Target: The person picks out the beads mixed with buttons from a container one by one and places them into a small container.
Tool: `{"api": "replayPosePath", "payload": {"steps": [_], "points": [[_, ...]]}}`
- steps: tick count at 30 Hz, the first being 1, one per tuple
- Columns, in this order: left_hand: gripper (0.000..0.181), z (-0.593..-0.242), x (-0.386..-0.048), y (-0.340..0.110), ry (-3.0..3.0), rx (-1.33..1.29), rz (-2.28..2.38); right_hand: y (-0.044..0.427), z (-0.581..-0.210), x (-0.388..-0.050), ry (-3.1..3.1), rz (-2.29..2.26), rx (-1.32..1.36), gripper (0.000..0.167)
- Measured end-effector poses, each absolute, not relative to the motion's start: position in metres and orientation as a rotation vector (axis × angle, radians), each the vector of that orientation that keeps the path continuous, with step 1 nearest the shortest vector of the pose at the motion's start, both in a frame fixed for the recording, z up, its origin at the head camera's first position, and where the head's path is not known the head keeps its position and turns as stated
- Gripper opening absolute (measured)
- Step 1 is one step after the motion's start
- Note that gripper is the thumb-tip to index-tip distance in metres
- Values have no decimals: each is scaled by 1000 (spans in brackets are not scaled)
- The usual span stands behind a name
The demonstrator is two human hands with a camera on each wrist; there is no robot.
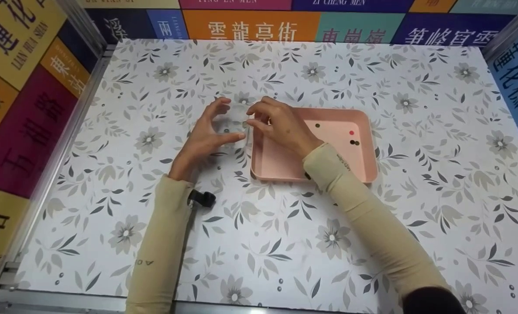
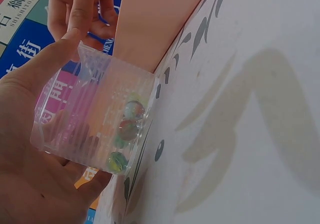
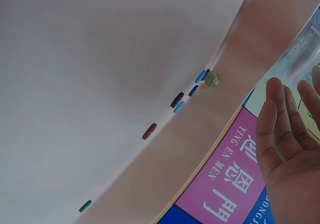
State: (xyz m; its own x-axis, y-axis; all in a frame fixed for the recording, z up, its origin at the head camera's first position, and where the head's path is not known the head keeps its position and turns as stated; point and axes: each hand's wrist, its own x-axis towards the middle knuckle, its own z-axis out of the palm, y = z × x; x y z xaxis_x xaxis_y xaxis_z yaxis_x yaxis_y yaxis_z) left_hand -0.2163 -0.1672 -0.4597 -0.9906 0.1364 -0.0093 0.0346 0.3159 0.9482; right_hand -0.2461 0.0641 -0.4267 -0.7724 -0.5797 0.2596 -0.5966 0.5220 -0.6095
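Observation:
My left hand [image 1: 200, 136] curls round a clear plastic box [image 2: 95, 103], with the thumb at one edge and fingers at the opposite side. Several glass marbles [image 2: 128, 130] lie along the bottom of the box. The right hand [image 1: 283, 124] is over the left wall of a pink tray [image 1: 280, 179], its thumb and fingertips apart beside the box's edge. In the right wrist view, its fingers [image 3: 282, 119] look relaxed, with nothing visible in their grasp. A greenish marble [image 3: 212, 78] sits inside the tray near its wall.
Several small button-like discs lie in the tray, among them a red one [image 1: 351, 133] and a dark green one [image 1: 317, 125]. The tray stands on a floral-patterned table [image 1: 250, 244]. Colourful panels with characters [image 1: 252, 28] border the table at the back and sides.

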Motion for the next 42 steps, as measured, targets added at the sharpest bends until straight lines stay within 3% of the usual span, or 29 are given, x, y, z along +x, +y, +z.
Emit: {"api": "replayPosePath", "payload": {"steps": [17,42], "points": [[93,-458,-213,-167,2465,129,1782,70,-429,-250,-2814,1067,939,17],[95,-460,-216,-168,2442,154,1798,73,-437,-254,-2945,903,841,21]]}}
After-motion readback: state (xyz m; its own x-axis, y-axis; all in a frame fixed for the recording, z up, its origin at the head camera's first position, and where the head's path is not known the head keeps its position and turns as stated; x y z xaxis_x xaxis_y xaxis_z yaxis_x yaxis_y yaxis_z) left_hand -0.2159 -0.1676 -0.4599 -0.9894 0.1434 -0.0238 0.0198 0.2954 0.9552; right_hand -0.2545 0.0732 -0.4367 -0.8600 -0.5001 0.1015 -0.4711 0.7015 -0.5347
